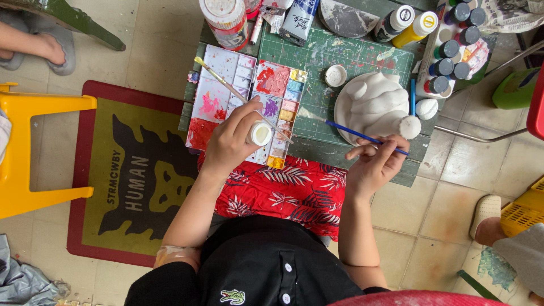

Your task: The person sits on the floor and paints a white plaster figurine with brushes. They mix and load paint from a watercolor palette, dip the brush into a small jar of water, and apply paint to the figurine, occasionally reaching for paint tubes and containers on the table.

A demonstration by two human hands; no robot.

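At the far left stood a yellow plastic stool (34, 153), and beside it a dark red and olive floor mat (122, 181) lay on the tiled floor. Further right, a white paint palette (218, 96) with pink and red smears rested on the low work surface, and a thin brush with a pale handle (226, 85) lay slanted across it. The left hand (229, 141) hovered over the palette's lower edge, its fingers curled around a small open paint bottle (260, 134) whose white contents faced up. Just right of that bottle sat a second palette of small square wells (280, 107) filled with red, purple, blue and yellow. Both palettes overlapped a green cutting mat (328, 56), which carried a small white cap (335, 75) near its middle. Below the mat, a red cloth with a leaf print (294, 192) covered the person's lap. To the right, a white plate (343, 110) held an unpainted white plaster figure (379, 102) with rounded folds. The right hand (377, 164) was just below the plate, thumb and fingers pinched narrowly on a blue-handled paintbrush (362, 136) that pointed up and left toward the cutting mat. Above and right of the figure, a rack of dark-capped paint bottles (453, 51) stood upright, with a yellow bottle (416, 28) beside them.
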